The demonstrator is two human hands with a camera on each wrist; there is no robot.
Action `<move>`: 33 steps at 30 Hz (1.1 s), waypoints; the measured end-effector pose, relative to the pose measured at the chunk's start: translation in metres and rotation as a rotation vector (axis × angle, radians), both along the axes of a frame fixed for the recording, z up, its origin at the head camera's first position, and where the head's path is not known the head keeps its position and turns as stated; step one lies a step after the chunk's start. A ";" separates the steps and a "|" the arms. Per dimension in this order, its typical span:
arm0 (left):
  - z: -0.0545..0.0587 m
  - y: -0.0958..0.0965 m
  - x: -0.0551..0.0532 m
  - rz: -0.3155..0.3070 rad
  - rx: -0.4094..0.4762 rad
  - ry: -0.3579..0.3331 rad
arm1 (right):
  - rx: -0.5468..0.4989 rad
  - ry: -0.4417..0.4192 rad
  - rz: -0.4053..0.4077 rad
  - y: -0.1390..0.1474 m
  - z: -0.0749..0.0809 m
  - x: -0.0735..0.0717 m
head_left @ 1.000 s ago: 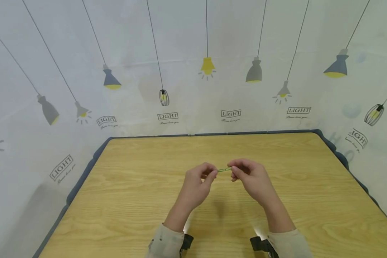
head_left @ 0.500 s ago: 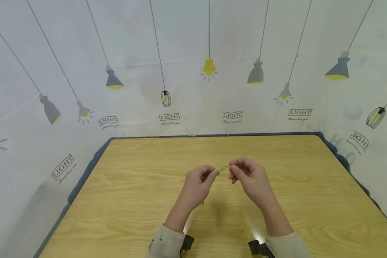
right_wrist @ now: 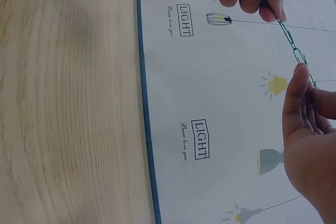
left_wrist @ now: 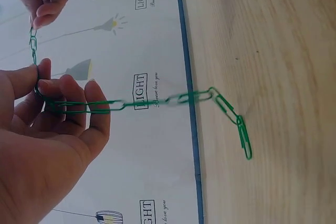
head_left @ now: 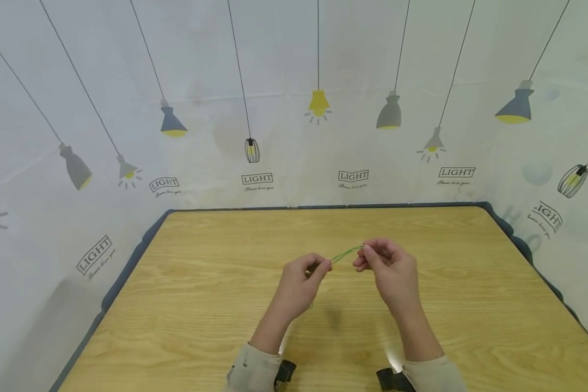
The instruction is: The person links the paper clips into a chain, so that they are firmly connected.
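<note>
A chain of linked green paper clips [head_left: 347, 253] spans the gap between my two hands above the table. Thumb and index finger of my left hand [head_left: 298, 284] pinch it partway along. From there several clips [left_wrist: 181, 98] hang past the other fingers toward the tabletop, and the last ones bend at an angle in the left wrist view. My right hand [head_left: 393, 276] pinches the chain's other end between thumb and fingertips, a little higher and to the right. Its fingers hide that end clip in the right wrist view, where the stretch between the hands [right_wrist: 292, 40] looks fairly taut.
Below the hands lies a wood-grain table [head_left: 215, 305] with a dark blue edge strip [head_left: 318, 206]. A white backdrop [head_left: 284, 49] printed with lamps rises behind it and along both sides. Black straps [head_left: 285, 371] circle the wrists by the sleeves.
My right hand has moved to the right, away from the left hand. A longer stretch of paper clip chain now shows between them. The left hand has hardly moved.
</note>
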State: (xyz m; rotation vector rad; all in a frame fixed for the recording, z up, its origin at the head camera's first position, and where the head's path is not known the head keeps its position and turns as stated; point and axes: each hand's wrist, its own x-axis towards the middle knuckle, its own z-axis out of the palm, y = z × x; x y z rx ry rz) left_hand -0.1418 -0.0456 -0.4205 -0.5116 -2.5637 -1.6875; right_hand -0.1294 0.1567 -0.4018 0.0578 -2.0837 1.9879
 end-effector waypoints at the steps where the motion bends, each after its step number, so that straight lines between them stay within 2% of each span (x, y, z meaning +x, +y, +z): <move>1: 0.000 -0.001 0.000 -0.003 -0.005 0.001 | -0.010 0.004 -0.013 0.002 0.000 -0.001; 12: -0.003 -0.018 -0.006 -0.014 0.030 -0.030 | -0.123 -0.014 -0.110 0.021 0.010 -0.002; 19: -0.005 -0.030 -0.009 0.048 0.062 -0.081 | -0.241 0.010 -0.192 0.037 0.014 -0.005; 25: -0.003 -0.044 -0.012 0.092 0.146 -0.115 | -0.359 0.059 -0.237 0.045 0.019 -0.008; 28: -0.002 -0.049 -0.012 0.064 0.211 -0.126 | -0.367 0.067 -0.237 0.045 0.021 -0.009; 33: 0.001 -0.050 -0.010 -0.058 0.335 -0.215 | -0.356 0.057 -0.223 0.044 0.023 -0.010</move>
